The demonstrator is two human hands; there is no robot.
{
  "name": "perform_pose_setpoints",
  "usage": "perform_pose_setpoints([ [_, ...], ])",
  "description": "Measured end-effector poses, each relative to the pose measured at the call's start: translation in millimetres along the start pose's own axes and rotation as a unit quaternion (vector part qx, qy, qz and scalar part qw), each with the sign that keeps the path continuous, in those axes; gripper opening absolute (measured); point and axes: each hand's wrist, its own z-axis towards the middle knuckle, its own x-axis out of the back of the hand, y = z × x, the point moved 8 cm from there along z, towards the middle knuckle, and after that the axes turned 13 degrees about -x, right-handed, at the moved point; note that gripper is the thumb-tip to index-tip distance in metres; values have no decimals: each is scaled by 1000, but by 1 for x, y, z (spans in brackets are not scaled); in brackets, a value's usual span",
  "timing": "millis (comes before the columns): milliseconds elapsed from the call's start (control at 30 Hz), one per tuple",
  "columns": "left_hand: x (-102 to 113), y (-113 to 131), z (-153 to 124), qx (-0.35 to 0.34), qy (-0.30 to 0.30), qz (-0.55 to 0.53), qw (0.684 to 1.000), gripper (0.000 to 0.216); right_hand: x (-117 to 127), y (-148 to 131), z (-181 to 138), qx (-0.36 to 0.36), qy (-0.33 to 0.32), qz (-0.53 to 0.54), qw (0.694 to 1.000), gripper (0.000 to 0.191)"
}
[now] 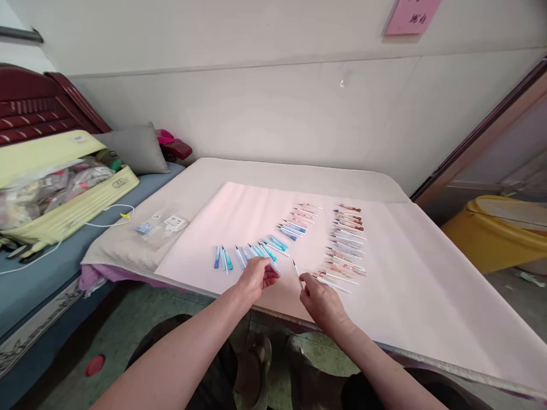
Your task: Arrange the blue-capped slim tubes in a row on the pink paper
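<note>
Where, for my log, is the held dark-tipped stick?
Just right of centre in the head view, the stick is in the right hand, with the left hand to its left.

Tabletop with two lines of slim pen-like sticks laid out

Off-white covered tabletop (294,172), rounded far corners, with a pink sheet (410,262) over most of it, down to the near edge. A curved line of blue and teal sticks (277,243) starts toward the near left corner and bends off to the middle, ending in pale reddish ones (304,215). Right of that there's a straighter column: brown-ended sticks (350,218) on the far side, then greyish ones (348,244), then reddish-patterned ones (342,267) toward the near edge. Clear plastic packets (156,228) sit by the left edge, off the sheet
</note>
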Motion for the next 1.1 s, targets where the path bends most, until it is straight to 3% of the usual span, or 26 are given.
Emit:
perform_pose_setpoints([
  [67, 2, 2, 2, 3, 5, -21, 1000, 11, 8, -4, -5, 16, -44, 171, 984, 26],
  [133, 4, 5, 5, 4, 10, -37, 999, 12, 13, -8, -12, 22, -112, 344, 932, 22],
  [233, 7, 8, 9, 0, 18, -50, 999, 13, 15, -12, -21, 13, -174, 447, 877, 21],
  [700, -7, 13, 2, -39, -33, -14, 999, 14, 14, -16, -24, -2, -194, 474, 859, 18],
  [900, -29, 9, -18, -57, -126, 25, 990, 21, 8, -9, -18, -42, -182, 513, 838, 21],
  [1100, -34, 1, -29, -43, -152, 16, 987, 22, -1, -1, -15, -75, -154, 521, 836, 18],
])
